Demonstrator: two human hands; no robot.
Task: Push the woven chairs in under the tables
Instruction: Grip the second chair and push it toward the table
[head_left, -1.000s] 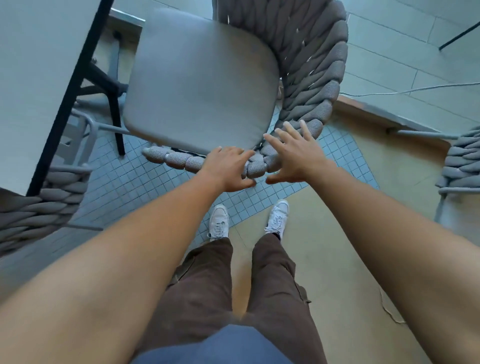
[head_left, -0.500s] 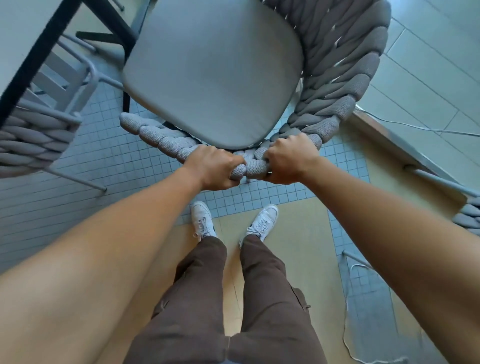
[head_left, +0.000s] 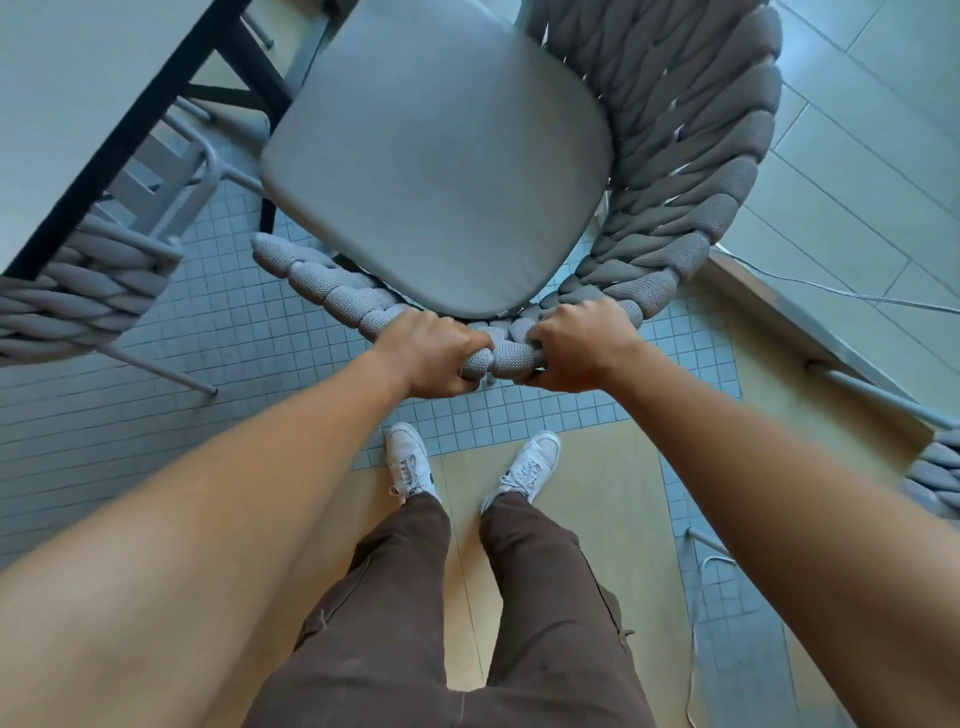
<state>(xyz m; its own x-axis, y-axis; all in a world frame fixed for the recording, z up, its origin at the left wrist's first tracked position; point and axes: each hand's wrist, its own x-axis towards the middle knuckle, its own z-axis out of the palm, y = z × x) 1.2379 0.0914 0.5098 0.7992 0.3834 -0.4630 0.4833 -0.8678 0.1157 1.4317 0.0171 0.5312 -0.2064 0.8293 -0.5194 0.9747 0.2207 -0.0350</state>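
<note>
A grey woven chair (head_left: 691, 156) with a smooth grey seat cushion (head_left: 441, 166) stands straight in front of me, its thick braided back rim nearest to me. My left hand (head_left: 436, 353) and my right hand (head_left: 576, 348) are both closed around that rim, side by side, a short stretch of braid showing between them. The pale table (head_left: 67, 88) with a black frame edge lies at the upper left; the chair's seat is beside its corner, not under the top.
A second woven chair (head_left: 78, 301) sits tucked under the table at the left. Part of a third woven chair (head_left: 935, 473) shows at the right edge. A white cable (head_left: 696, 639) trails on the floor at the right. My feet (head_left: 410, 462) stand just behind the chair.
My right hand went from open above the rim to closed on it. The view has shifted, so the chair and table appear lower and further right.
</note>
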